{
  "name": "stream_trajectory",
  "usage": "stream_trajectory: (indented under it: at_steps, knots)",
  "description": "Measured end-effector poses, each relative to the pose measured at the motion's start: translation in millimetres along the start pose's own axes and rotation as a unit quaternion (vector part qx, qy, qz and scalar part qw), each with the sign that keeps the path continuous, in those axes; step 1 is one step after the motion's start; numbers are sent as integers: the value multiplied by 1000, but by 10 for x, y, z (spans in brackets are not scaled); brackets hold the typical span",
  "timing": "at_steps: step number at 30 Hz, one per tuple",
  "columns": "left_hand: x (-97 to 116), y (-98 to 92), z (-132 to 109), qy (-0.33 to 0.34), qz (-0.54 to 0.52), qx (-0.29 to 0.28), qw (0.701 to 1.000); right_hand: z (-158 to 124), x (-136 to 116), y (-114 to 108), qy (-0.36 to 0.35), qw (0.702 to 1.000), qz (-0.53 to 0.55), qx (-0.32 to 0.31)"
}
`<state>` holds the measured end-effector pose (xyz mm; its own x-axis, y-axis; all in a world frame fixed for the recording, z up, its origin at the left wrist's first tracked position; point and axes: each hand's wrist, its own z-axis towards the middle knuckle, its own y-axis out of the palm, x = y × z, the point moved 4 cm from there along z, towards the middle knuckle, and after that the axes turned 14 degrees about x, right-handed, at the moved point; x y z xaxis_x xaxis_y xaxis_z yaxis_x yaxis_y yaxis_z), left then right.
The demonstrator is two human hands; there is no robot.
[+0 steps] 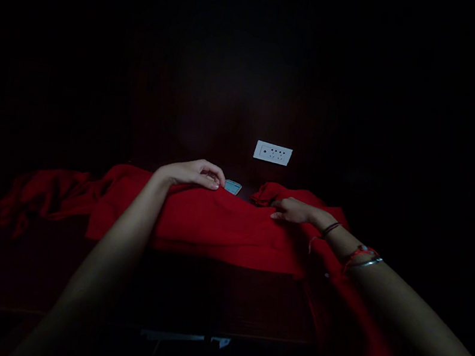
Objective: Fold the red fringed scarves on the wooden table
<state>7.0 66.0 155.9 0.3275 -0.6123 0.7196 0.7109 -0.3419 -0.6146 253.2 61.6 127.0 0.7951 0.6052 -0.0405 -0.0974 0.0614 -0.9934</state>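
A red cloth point(211, 228) lies spread over a dark table, its surface slightly wrinkled. My left hand point(199, 173) is at the cloth's far edge, thumb and fingers closed on the fabric. Farther right, my right hand point(291, 209) pinches the same cloth near its right end; some of its fingertips are hidden in the folds. Bunched red fabric point(274, 193) sits just behind the right hand. A phone point(233, 187) with a lit screen lies beyond the cloth, between the two hands.
The dark table point(199, 299) ends in a front edge below the cloth. More crumpled red fabric point(42, 188) lies at the left, and a red length point(372, 352) hangs at the right. A white socket panel point(272, 153) is on the back wall. Surroundings are very dark.
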Motion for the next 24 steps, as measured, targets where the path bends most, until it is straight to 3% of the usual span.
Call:
stream_trajectory:
  at_steps: [3, 6, 10, 13, 15, 17, 20, 22, 24]
  knots:
    - [141, -165, -61, 31, 21, 63, 997, -170, 38, -183, 19, 995, 96, 33]
    - [100, -198, -25, 19, 71, 70, 995, -338, 110, -332, 65, 978, 179, 81]
    - [-263, -166, 99, -52, 156, 41, 985, -407, 247, -354, 112, 963, 201, 138]
    - [-588, -111, 166, -134, 246, 39, 959, -371, 329, -284, 113, 963, 179, 167]
    - [-693, 2, 206, -153, 289, 34, 945, -338, 369, -251, 102, 966, 144, 187]
    - [-685, 211, 261, -116, 291, 11, 950, -303, 411, -232, 96, 971, 92, 201]
    - [-648, 608, 320, -66, 265, -71, 959, -238, 479, -200, 113, 975, -10, 194]
    - [-706, 794, 332, -84, 290, -114, 947, -199, 489, -173, 124, 971, -87, 184]
    - [-806, 858, 338, -102, 338, -114, 929, -188, 428, -151, 135, 957, -161, 198]
